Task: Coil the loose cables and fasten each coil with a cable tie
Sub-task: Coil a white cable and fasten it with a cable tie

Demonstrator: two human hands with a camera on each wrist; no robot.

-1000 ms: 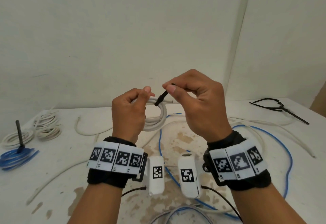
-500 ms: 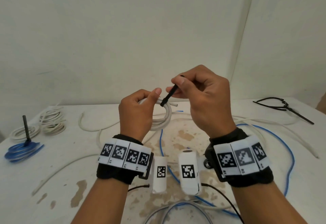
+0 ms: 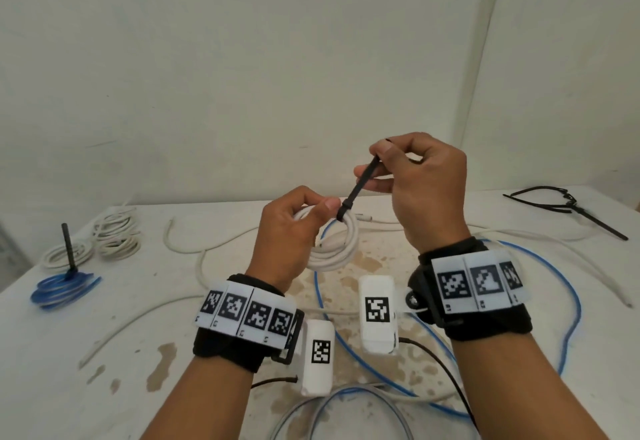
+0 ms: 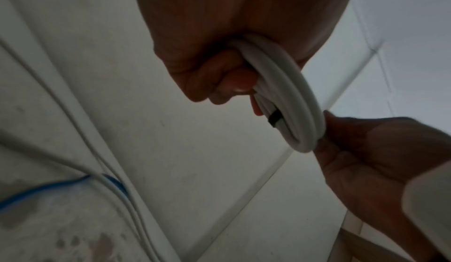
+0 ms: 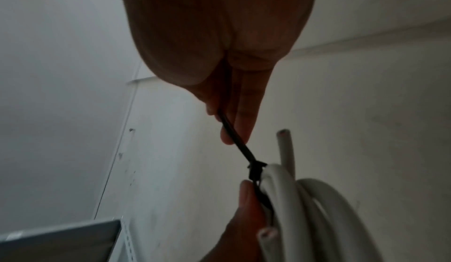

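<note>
A white coil is held up above the table, gripped in the curled fingers of the left hand, thumb pressed just beside the tie's head. A black cable tie is looped round the coil's strands, its tail pinched between thumb and fingers of the right hand and drawn taut, up and away. Step judged: cinching the tie on this coil. The next move would call for a steady pull along the tail with the head braced against the strands, until the loop bites. The cable is seen as smooth, round, stiffish sheath, cut ends showing in the right wrist view; the tie is thin, flat, with a blocky head. Loose blue cable and loose white cable lie on the stained tabletop, uncoiled. Tied coils sit far left; spare ties far right.
</note>
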